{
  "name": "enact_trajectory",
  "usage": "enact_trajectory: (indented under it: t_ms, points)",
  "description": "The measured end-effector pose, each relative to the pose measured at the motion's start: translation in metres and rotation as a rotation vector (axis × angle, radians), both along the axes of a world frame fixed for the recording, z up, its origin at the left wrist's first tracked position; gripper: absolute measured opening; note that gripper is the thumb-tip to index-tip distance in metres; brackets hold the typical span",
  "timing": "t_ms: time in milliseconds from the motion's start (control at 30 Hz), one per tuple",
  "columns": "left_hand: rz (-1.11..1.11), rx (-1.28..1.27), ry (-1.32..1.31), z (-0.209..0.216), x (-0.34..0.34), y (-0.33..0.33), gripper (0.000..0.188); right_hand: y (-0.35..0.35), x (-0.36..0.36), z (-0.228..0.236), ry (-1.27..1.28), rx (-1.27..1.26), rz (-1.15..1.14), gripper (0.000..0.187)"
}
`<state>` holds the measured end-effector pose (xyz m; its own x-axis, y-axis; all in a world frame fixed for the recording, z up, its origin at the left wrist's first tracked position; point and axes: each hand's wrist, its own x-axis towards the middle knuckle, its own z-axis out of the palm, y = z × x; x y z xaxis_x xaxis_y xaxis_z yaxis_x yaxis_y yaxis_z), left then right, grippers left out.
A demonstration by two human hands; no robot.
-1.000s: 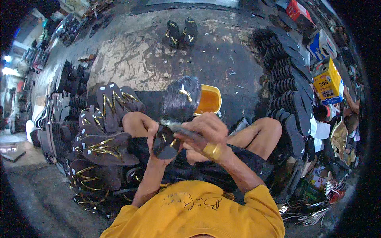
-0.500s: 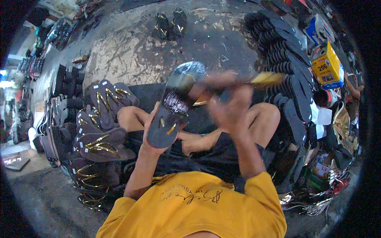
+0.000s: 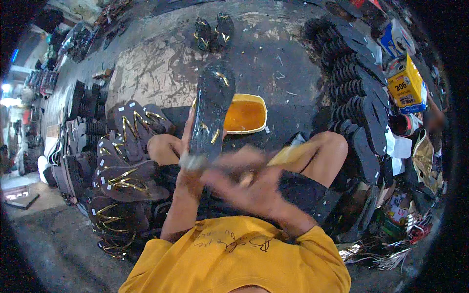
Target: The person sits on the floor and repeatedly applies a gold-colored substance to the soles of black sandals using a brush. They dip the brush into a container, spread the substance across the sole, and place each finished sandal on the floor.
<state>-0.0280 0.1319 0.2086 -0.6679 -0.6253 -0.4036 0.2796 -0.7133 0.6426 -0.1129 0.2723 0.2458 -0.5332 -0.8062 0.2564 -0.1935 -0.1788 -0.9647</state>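
A dark sandal sole, shiny with a wet coating, stands lengthwise in front of me. Short gold strap ends show on its face. My left hand grips it from beneath and along its left side, fingers partly hidden. Low over the sole's near end, my right hand is smeared by motion but closed around a brush with a yellowish handle. The brush's pale, blurred tip is at the sole's near end, close to my left wrist. Beyond my hands sits a cream-rimmed tray of amber liquid, partly hidden by the sole.
Finished dark sandals with gold straps lie heaped at my left. Long rows of dark soles line the right side, near a yellow and blue box. Farther ahead, a pair of gold-strapped sandals rests on the floor.
My right hand and the brush have swept from the sole's far part back to its near end. The sole has shifted away from me and turned straighter. More of the tray shows.
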Motion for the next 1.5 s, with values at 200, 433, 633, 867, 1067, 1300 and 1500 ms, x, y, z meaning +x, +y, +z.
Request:
enact_trajectory:
  t_ms: [200, 433, 633, 867, 1067, 1300, 1500]
  points:
    - [-0.034, 0.062, 0.193, -0.01, -0.002, 0.015, 0.06, -0.026, -0.025, 0.002, 0.174, 0.115, -0.304, 0.029]
    - [-0.04, 0.158, 0.3, -0.025, 0.005, 0.018, 0.054, -0.019, -0.019, 0.006, 0.17, 0.088, -0.313, 0.024]
    - [0.054, -0.096, 0.188, -0.026, 0.003, 0.017, 0.045, -0.025, -0.032, -0.015, 0.283, -0.055, -0.474, 0.023]
    - [-0.026, 0.268, 0.402, -0.016, -0.015, -0.012, 0.044, 0.015, -0.019, -0.022, 0.49, -0.064, -0.068, 0.031]
    - [-0.189, 0.226, 0.451, -0.026, -0.009, -0.016, 0.044, 0.006, -0.048, 0.003, -0.107, -0.058, -0.38, 0.018]
    - [-0.103, 0.3, 0.419, -0.017, -0.012, -0.011, 0.045, -0.004, -0.027, -0.033, -0.129, 0.234, 0.267, 0.019]
    - [-0.084, 0.289, 0.442, -0.048, -0.012, -0.014, 0.045, 0.002, -0.022, -0.004, 0.006, 0.048, -0.314, 0.015]
